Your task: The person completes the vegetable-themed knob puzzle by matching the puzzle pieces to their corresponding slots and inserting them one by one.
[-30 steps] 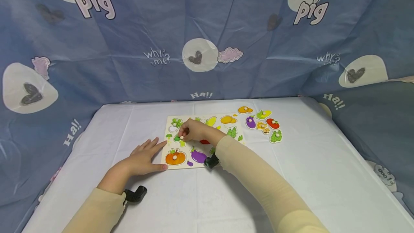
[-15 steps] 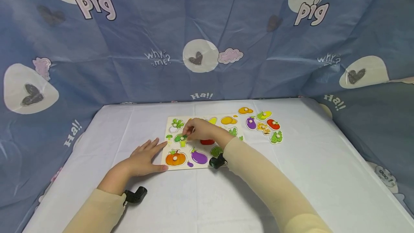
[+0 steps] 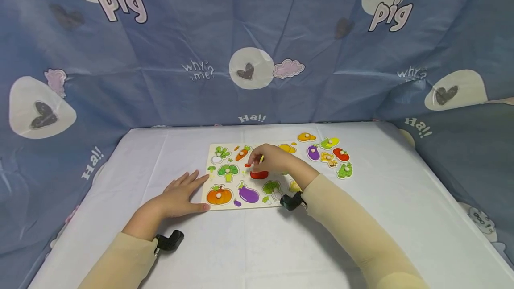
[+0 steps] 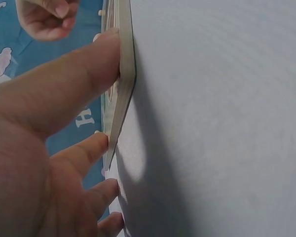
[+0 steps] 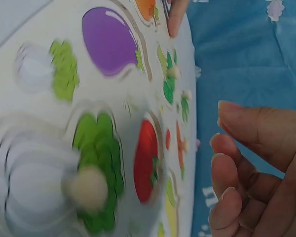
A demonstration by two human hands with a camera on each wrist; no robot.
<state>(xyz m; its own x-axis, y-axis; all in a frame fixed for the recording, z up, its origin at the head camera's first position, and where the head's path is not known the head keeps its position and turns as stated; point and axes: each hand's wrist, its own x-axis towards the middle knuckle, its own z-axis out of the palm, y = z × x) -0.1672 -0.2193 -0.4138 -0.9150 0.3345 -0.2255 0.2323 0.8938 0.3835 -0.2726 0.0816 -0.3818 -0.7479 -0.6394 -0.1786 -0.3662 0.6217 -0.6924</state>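
Note:
My left hand (image 3: pixel 178 195) lies with spread, straight fingers at the left edge of a wooden vegetable puzzle board (image 3: pixel 257 206). Its thumb presses the front left corner, as the left wrist view also shows. Above the board's middle hovers my right hand (image 3: pixel 273 157), empty, fingers loosely bent and thumb apart from them in the right wrist view. Below it is the red tomato picture (image 5: pixel 146 160). Knobbed pieces sit in the board: broccoli (image 3: pixel 228 172), pumpkin (image 3: pixel 219 196), carrot (image 3: pixel 242 153) and a leafy white vegetable (image 5: pixel 37 182). The eggplant picture (image 3: pixel 248 194) has no knob.
Right of the board lie several loose knobbed pieces, among them an eggplant (image 3: pixel 313 153), a tomato (image 3: pixel 341 154), a corn (image 3: pixel 330 142), a potato (image 3: pixel 306 137) and a green leafy one (image 3: pixel 345 171). A blue printed cloth (image 3: pixel 257 97) hangs behind the white table (image 3: pixel 249 253).
My right hand has let go of the broccoli piece's knob and moved right, uncovering the broccoli and carrot. The left hand has stayed on the board's corner.

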